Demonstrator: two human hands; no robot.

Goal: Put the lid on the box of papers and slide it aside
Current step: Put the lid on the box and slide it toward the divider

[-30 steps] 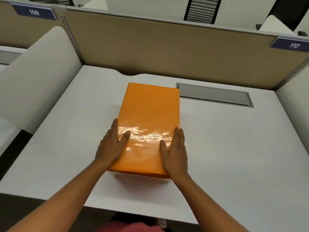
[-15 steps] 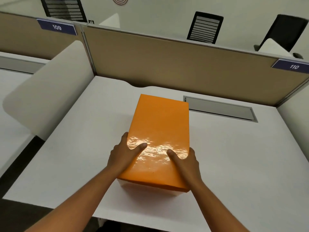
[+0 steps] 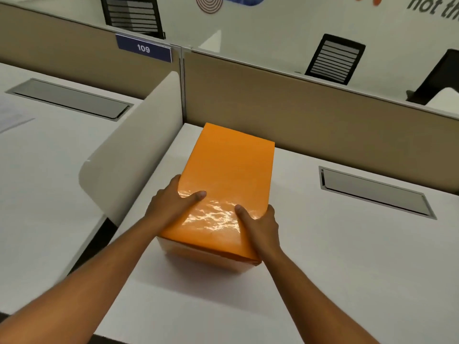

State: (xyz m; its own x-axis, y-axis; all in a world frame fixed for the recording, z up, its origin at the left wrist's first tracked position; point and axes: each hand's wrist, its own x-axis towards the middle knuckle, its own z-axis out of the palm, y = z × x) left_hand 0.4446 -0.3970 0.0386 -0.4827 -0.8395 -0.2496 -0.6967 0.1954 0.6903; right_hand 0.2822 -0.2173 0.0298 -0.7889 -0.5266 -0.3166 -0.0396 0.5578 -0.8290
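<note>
A glossy orange lid (image 3: 228, 175) covers the box; a strip of the box's near wall (image 3: 206, 256) shows under it. The papers inside are hidden. The box stands on the white desk (image 3: 347, 256), near its back left corner, close to the curved white side divider (image 3: 139, 155). My left hand (image 3: 171, 207) grips the box's left side near the front, thumb lying on the lid. My right hand (image 3: 260, 224) clasps the right side near the front corner, thumb also on top.
A tan partition (image 3: 310, 112) runs along the desk's back edge. A grey cable tray cover (image 3: 375, 192) is set into the desk right of the box. The neighbouring desk (image 3: 37, 170) lies left of the divider, with a blue "109" plate (image 3: 143, 48) above.
My flat hands on the lid shifted to grip the box's sides. The box has slid left and away, from the desk's middle toward the back left corner by the divider.
</note>
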